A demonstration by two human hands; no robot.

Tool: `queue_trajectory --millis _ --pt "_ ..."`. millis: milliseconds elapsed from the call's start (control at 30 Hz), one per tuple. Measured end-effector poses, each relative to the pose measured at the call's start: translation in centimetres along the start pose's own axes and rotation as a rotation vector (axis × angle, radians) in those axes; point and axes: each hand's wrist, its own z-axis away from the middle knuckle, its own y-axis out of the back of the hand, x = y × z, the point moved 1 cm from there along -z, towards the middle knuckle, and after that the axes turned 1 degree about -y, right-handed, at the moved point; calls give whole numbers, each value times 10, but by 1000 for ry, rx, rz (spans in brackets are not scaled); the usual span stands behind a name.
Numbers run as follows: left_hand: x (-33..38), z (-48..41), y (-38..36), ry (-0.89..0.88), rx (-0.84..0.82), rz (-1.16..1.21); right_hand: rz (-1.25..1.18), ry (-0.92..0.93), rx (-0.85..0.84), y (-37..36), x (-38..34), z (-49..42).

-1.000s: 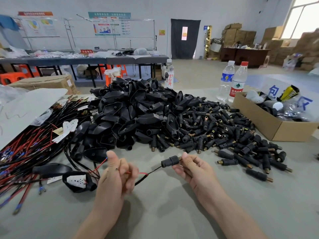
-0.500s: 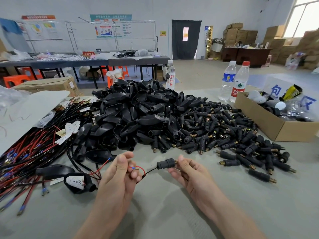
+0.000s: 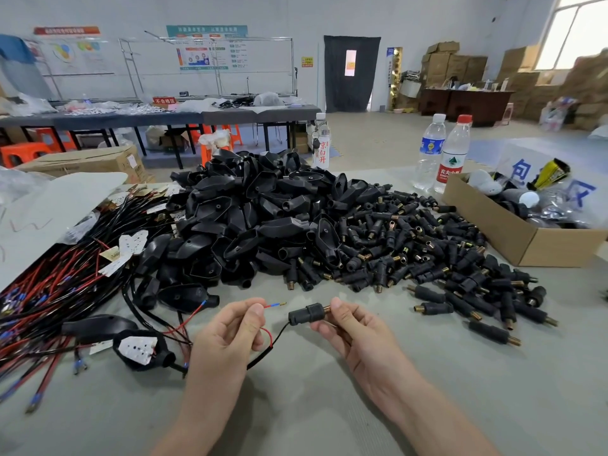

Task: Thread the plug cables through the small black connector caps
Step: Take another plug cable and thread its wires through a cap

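Left hand (image 3: 227,334) pinches red wire (image 3: 268,306), tip free, just beside connector cap (image 3: 306,314) gripped by right hand (image 3: 348,327). Black wire (image 3: 279,334) seemingly inside cap; red one outstanding; cap pile (image 3: 427,251) waiting.

Your clear bottle (image 3: 321,143) carried 京白开 in red, running downward. The red-capped bottle (image 3: 452,156) had 农夫山泉 on its red label. A red sign (image 3: 164,101) on the far table (image 3: 230,116) said 不合格区. The white board (image 3: 526,159) showed blue 包 and 区.
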Motion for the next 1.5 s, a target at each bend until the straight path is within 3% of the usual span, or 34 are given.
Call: queue_trajectory --millis 267,867,1500 --pt "-3 3 -4 -30 -75 -152 -12 -39 33 3 -4 0" --pt "-1 9 -6 -172 -73 -375 -29 -68 29 6 -5 -2" --pt "-7 10 -2 -199 -59 -433 -47 -70 3 5 -7 1"
